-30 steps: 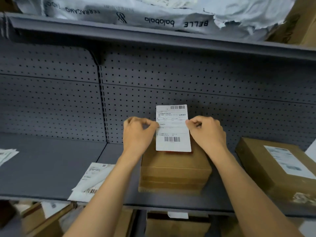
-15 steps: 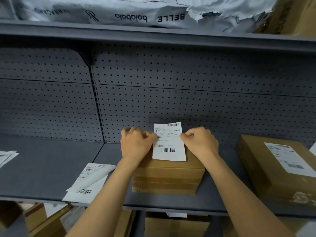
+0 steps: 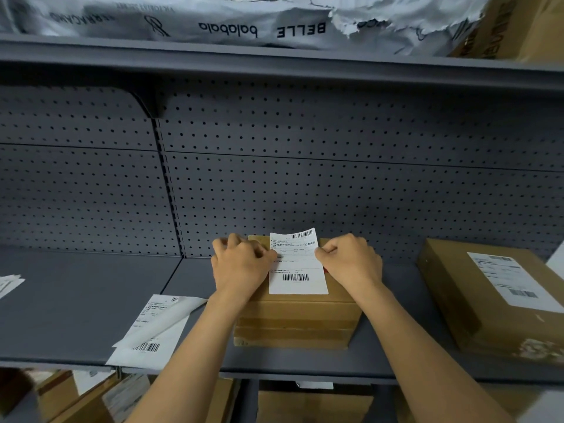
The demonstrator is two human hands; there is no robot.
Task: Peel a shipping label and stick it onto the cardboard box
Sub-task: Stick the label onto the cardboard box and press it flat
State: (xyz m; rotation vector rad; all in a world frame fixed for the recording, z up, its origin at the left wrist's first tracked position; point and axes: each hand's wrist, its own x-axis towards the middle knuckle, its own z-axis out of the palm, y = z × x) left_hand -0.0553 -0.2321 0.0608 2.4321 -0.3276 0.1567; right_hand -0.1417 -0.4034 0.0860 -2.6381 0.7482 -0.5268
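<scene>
A white shipping label (image 3: 297, 264) with two barcodes lies almost flat over the top of a brown cardboard box (image 3: 296, 322) on the grey shelf. My left hand (image 3: 242, 264) pinches the label's left edge. My right hand (image 3: 351, 261) pinches its right edge. The label's near end rests on the box top, and its far end reaches the box's back edge. Both hands sit low, touching the box top.
A second cardboard box (image 3: 488, 303) with a label stuck on it stands at the right. Loose label sheets and backing paper (image 3: 155, 328) lie at the left front of the shelf (image 3: 76, 300). More papers (image 3: 9, 283) lie at the far left. A pegboard wall stands behind.
Both hands have lowered the label from upright above the box down onto its top. The label now lies nearly flat.
</scene>
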